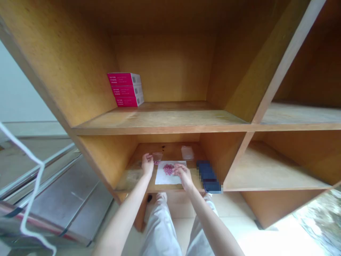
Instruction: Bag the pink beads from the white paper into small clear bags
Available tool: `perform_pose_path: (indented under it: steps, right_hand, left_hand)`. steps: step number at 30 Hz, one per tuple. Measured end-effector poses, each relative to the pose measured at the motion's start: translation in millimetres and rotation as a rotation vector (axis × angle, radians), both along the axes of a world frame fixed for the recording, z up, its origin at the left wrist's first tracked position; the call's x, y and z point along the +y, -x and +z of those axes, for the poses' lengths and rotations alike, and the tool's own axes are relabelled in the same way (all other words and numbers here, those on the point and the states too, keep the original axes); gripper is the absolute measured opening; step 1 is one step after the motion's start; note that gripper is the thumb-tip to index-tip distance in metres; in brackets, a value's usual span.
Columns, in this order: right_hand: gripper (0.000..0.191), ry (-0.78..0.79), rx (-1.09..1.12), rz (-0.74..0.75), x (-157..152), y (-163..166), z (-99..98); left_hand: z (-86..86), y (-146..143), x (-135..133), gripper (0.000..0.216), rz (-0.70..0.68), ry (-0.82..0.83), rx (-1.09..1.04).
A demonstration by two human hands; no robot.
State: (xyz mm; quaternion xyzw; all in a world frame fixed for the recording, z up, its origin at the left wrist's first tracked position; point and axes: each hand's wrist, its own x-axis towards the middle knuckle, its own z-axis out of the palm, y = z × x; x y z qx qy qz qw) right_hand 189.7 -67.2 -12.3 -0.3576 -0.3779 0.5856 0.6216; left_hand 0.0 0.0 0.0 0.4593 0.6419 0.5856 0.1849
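Observation:
On the lower shelf lies a white sheet of paper (162, 179) with a small heap of pink-red beads (168, 169) on it. My right hand (183, 174) is at the right side of the heap, its fingertips pinched together over the beads; whatever they hold is too small to make out. Just left of the paper, my left hand (147, 164) has its fingers closed at the edge of a small clear plastic bag (157, 156) with some pink-red beads in its lower part. Another clear bag (187, 153) lies flat behind the paper.
A dark blue, partly pixelated flat object (207, 174) lies right of the paper. Three stacked pink boxes (125, 90) stand on the upper shelf. Wooden side walls and the upper shelf board (165, 119) enclose the space. A white cable (33, 192) hangs at left.

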Motion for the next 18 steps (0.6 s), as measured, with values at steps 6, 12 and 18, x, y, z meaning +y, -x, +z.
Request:
perform_pose_path:
  steps: [6,12,18]
  right_hand:
    - [0.028,-0.134,-0.218,-0.144,24,-19,15.8]
    - [0.035,-0.181,-1.236,-0.47,56,-48,29.0]
    - [0.052,0.03,-1.695,-0.349,66,-48,35.7]
  left_hand:
    - [-13.2,-8,-37,0.019,-0.153,-0.084,-0.28]
    - [-18.4,-7,-56,0.023,-0.225,-0.053,-0.264]
    - [-20.5,-7,-58,0.024,-0.263,-0.061,-0.251]
